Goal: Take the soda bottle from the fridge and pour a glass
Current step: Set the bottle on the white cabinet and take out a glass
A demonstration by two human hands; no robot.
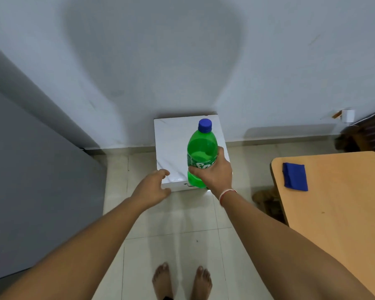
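Note:
A green soda bottle (200, 148) with a blue cap stands upright, held around its lower body by my right hand (217, 174). It is over the near right part of a small white marble-topped stand (171, 144) against the wall. My left hand (153, 188) hovers at the stand's near left corner, fingers loosely curled and holding nothing. The grey fridge (30, 180) fills the left side, with its door closed. No glass is in view.
A wooden table (338, 202) stands at the right with a folded blue cloth (295, 176) on it. Pale floor tiles (182, 234) and my bare feet are below. A dark piece of furniture sits at the far right by the wall.

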